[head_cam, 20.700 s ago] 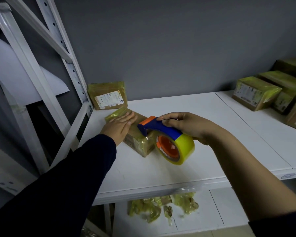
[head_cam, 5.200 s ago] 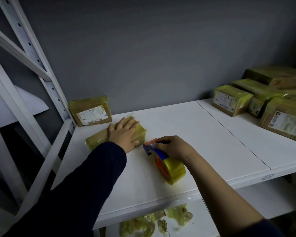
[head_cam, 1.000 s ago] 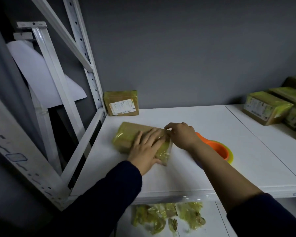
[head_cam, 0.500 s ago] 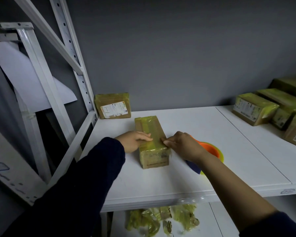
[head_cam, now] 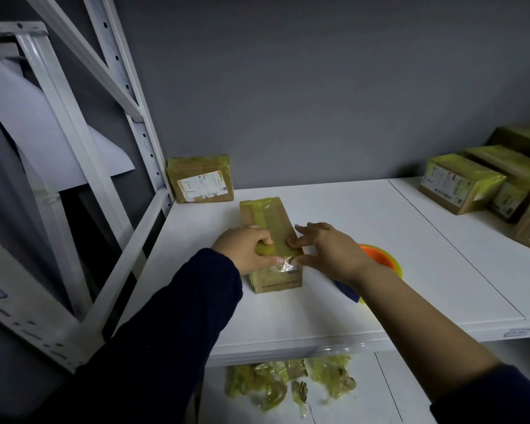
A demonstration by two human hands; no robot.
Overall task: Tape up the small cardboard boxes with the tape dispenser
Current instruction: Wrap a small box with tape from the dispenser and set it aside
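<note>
- A storeroom or parcel-packing room.
- A white steel rack upright (head_cam: 138, 130) with punched holes stands left of and beyond the box (head_cam: 266, 212) in the grip.
- A taped labelled parcel (head_cam: 201, 182) leans just behind the grip, with more stacked parcels (head_cam: 459, 179) well to its right.
- Crumpled tape scraps (head_cam: 273, 384) lie on the shelf below.

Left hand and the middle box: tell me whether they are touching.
Touching. The head view shows the left hand gripping the box, its fingers curled over the box's near left top edge with no gap between them.
</note>
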